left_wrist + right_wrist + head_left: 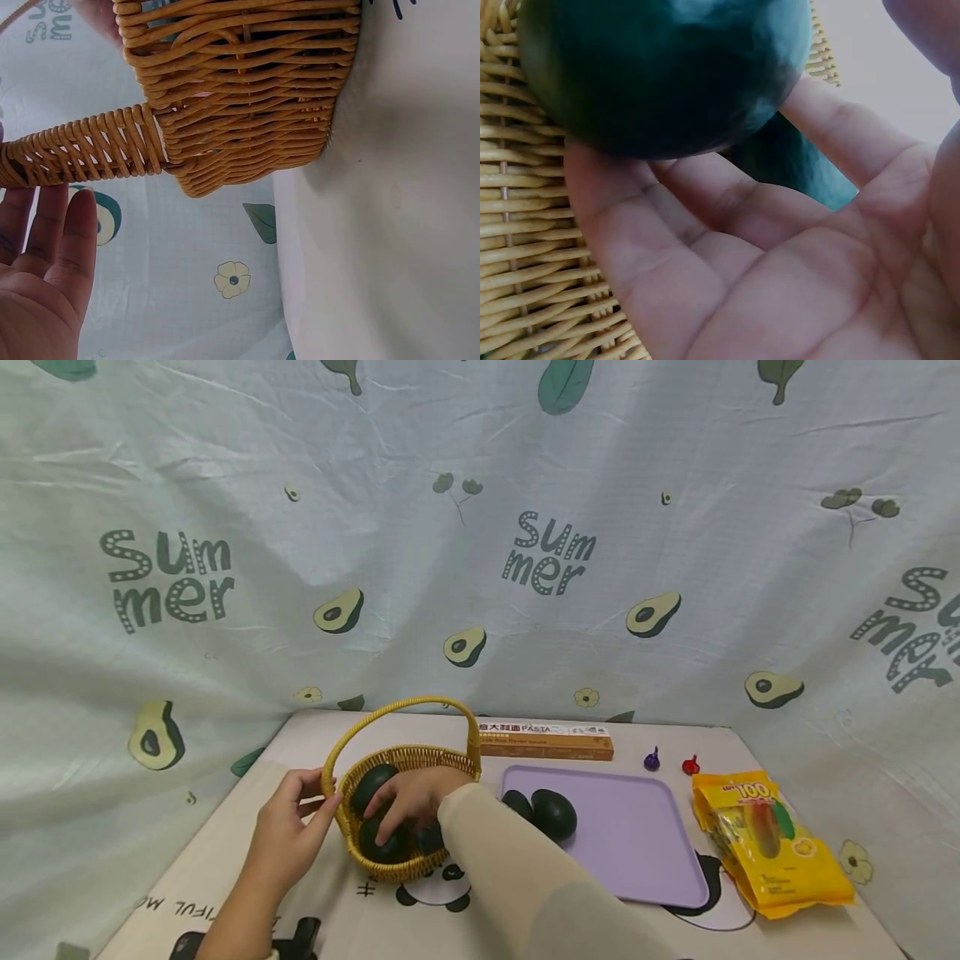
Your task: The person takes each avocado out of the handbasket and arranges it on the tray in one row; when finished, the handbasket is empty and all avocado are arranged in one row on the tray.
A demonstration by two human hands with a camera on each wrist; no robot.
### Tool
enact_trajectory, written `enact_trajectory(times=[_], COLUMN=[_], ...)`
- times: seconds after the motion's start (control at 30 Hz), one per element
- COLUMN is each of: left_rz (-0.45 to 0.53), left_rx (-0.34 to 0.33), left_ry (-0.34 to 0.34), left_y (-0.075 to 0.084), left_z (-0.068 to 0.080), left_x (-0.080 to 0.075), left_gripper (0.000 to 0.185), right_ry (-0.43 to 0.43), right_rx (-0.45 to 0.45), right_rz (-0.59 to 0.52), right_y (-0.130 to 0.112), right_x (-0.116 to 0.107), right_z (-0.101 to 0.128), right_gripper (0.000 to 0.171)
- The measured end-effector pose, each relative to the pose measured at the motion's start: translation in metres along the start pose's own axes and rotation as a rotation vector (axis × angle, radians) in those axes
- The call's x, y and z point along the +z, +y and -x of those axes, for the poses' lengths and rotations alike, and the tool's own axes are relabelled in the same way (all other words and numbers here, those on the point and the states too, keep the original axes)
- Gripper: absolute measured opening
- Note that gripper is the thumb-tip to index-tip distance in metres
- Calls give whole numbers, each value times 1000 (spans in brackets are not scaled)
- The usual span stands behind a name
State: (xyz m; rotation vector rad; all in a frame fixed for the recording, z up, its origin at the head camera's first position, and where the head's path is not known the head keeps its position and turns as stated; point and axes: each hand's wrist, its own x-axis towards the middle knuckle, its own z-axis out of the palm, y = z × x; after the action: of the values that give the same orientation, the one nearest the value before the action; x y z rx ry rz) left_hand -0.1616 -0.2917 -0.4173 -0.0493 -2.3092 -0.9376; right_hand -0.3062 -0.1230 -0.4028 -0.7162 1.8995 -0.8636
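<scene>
— Lilac plastic tray (630,835) is the biggest item on the white table (757,935), with two dark green avocados (553,814) at its left edge. What about the yellow woven wicker basket (408,810)?

— It stands just left of the tray with more dark avocados in it. The person's right hand (412,797) reaches inside, fingers spread over one avocado (660,67). The wrist view shows the fingers cupping its underside, wrapped round but not squeezed tight.

— And the left hand (288,835)?

— Fingers relaxed and straight against the basket's rim by the handle base, steadying it and holding nothing.

— How should the lift go?

— I'd judge: close the fingers evenly round the fruit, keep the basket braced, and raise it clear under the arched handle (397,710).
</scene>
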Motion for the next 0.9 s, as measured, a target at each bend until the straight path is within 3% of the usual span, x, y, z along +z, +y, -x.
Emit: enact_trajectory(times=[0.2, 0.37, 0.63, 0.77, 0.9], left_rz=[-3, -9, -1, -6, -8], left_rx=[6, 9, -4, -11, -12], left_ry=[0, -2, 7, 3, 6], left_y=[0, 0, 0, -1, 0], left_z=[0, 0, 2, 1, -1], left_x=[1, 1, 1, 3, 2], left_gripper=[31, 32, 32, 32, 33], right_ry=[9, -19, 54, 51, 54], right_rx=[-26, -64, -164, -205, -263], right_rz=[16, -53, -141, -225, -222], right_y=[1, 6, 12, 11, 8], right_x=[-4, -9, -16, -20, -25], right_z=[2, 5, 19, 28, 36], right_gripper=[46, 49, 51, 57, 61])
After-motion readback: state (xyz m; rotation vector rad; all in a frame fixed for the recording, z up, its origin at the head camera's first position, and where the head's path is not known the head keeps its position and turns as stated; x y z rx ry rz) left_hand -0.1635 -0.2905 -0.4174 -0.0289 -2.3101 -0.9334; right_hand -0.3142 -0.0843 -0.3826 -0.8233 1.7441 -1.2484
